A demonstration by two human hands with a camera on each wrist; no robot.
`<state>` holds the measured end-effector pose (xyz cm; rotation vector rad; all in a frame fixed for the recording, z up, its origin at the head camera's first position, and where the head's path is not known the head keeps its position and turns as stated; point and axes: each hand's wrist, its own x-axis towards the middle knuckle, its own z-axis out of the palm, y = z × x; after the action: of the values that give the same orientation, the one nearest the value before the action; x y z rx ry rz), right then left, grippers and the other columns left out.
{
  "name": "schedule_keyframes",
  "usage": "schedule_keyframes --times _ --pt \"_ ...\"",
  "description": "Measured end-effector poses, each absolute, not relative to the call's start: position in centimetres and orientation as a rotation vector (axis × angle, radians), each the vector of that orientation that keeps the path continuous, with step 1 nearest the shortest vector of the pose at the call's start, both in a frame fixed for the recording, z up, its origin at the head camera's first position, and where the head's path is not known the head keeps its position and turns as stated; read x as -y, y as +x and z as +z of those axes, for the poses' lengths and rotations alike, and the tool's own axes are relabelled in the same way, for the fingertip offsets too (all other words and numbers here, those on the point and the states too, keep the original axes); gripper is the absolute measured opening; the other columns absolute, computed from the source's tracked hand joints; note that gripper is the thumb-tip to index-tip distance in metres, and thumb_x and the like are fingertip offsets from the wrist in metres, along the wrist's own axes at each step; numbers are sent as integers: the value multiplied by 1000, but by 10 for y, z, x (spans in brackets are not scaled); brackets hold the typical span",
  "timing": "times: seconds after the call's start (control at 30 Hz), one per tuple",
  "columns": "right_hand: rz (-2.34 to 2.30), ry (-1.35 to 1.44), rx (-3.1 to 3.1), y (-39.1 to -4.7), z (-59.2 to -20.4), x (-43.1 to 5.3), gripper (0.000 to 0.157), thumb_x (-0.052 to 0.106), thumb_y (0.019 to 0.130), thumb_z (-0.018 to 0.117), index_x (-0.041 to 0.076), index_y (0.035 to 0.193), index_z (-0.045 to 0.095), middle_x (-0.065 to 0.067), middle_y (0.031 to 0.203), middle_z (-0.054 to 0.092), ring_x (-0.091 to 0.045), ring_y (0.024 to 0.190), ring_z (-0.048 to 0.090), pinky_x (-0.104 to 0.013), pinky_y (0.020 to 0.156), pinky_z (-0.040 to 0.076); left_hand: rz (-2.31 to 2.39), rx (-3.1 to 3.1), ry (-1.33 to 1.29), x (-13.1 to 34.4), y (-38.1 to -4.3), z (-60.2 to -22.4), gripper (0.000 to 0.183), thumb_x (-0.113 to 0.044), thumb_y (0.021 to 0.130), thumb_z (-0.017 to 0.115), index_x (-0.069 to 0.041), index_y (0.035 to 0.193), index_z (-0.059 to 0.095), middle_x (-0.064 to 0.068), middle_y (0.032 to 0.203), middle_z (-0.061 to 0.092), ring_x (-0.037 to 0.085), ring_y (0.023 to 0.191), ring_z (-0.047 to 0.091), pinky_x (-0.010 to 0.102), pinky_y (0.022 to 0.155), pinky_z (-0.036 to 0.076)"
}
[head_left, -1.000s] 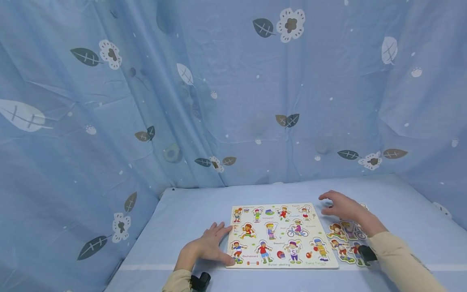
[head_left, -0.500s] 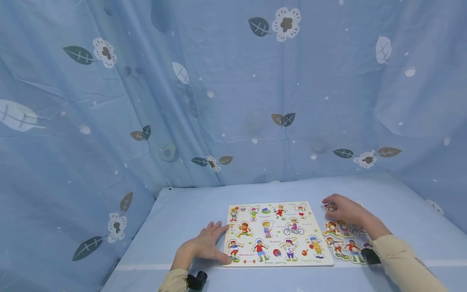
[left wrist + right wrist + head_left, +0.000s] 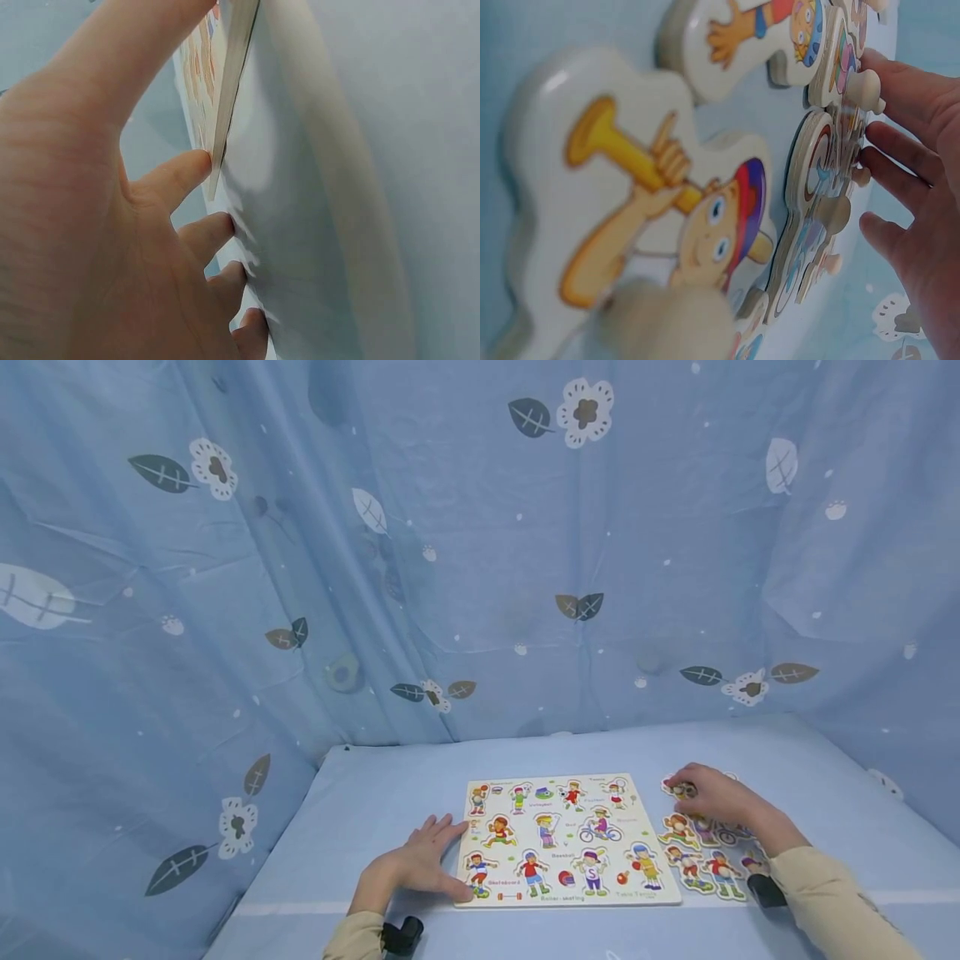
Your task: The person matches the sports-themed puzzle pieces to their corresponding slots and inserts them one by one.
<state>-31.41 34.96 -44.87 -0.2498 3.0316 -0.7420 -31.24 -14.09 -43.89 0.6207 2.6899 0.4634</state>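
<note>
A wooden puzzle board (image 3: pixel 551 837) printed with sports figures lies flat on the table. My left hand (image 3: pixel 422 862) is spread at its left side, thumb over the near left corner and index fingertip at the left edge; the left wrist view shows the fingers apart along the board's rim. Right of the board, my right hand (image 3: pixel 712 793) pinches a small puzzle piece (image 3: pixel 680 791) between thumb and fingers, low over the table. That piece is hidden in the right wrist view, where fingers reach past other pieces.
Several knobbed puzzle pieces, including a runner piece (image 3: pixel 678 829) and a roller-skater piece (image 3: pixel 724 874), lie close together beneath the right forearm. A baseball piece (image 3: pixel 660 202) fills the near part of the right wrist view. A blue curtain (image 3: pixel 480 568) hangs behind the table.
My right hand came down and its fingers closed; a tilted puzzle piece showed between them half a second ago and now sits lower and flatter. The left hand stays on the board.
</note>
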Motion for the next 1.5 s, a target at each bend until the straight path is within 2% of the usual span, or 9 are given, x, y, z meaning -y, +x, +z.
schedule_keyframes --times 0.57,1.07,1.27,1.5 --pt "-700 -264 -3043 -314 -448 -351 38 21 86 74 -1 117 68 -22 118 60 -41 107 59 -60 91 50 453 -2691 631 140 -312 -439 106 -60 69 80 -15 154 36 16 162 25 39 151 14 61 120 16" --pt "-665 -159 -3039 -324 -448 -342 50 38 84 77 1 116 69 -26 123 59 -46 113 55 -62 93 48 457 -2687 613 140 -312 -440 105 -59 69 81 -16 154 36 15 162 25 39 151 14 60 121 16" --pt "-652 -191 -3068 -325 -447 -336 50 41 83 77 1 113 70 -23 117 62 -45 111 58 -60 91 50 451 -2688 611 139 -313 -441 105 -59 70 81 -16 154 35 14 162 25 38 151 14 60 121 16" --pt "-661 -136 -3053 -327 -445 -331 54 42 83 77 1 117 68 -22 117 64 -44 111 58 -60 91 50 449 -2693 604 140 -313 -440 105 -59 69 80 -17 154 36 14 162 24 38 151 13 60 121 16"
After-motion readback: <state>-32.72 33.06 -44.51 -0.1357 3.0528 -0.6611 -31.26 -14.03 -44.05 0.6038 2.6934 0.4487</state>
